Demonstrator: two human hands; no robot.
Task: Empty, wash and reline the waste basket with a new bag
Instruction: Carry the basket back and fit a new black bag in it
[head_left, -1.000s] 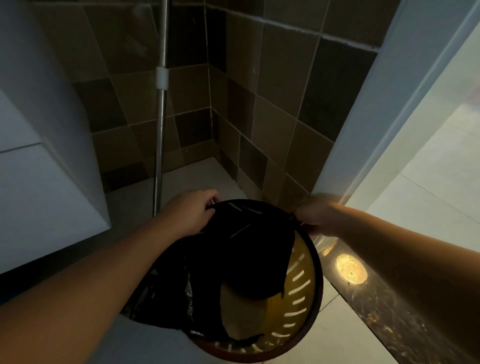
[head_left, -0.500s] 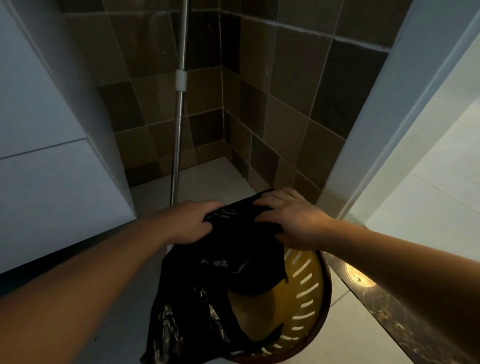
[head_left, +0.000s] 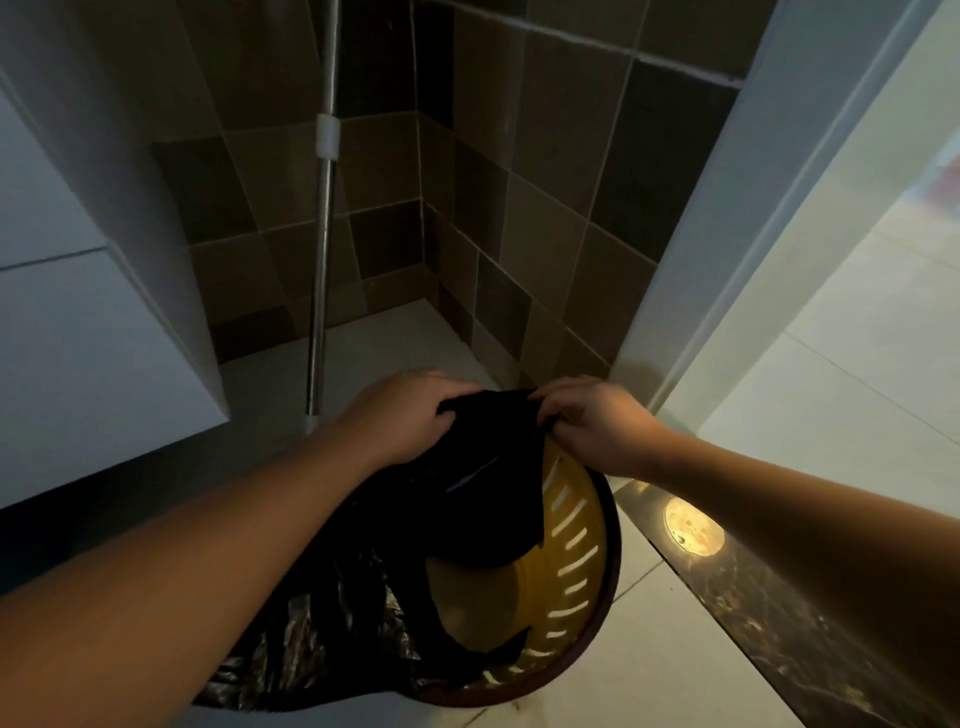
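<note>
A round yellow waste basket (head_left: 574, 561) with slotted walls and a dark rim stands on the floor below me. A black plastic bag (head_left: 488, 499) lies inside it and hangs over its left side. My left hand (head_left: 410, 415) grips the bag's far edge from the left. My right hand (head_left: 592, 421) pinches the same edge at the far rim of the basket, close beside the left hand. Part of the basket's bare bottom shows under the bag.
A metal pole (head_left: 323, 249) leans in the tiled corner behind the basket. A white cabinet (head_left: 88, 332) juts out at the left. A white door frame (head_left: 727, 249) rises at the right, above a dark marble threshold (head_left: 779, 597).
My right hand has come in from the basket's right rim to the far edge of the bag beside my left hand. Both hands now hold the gathered bag edge.
</note>
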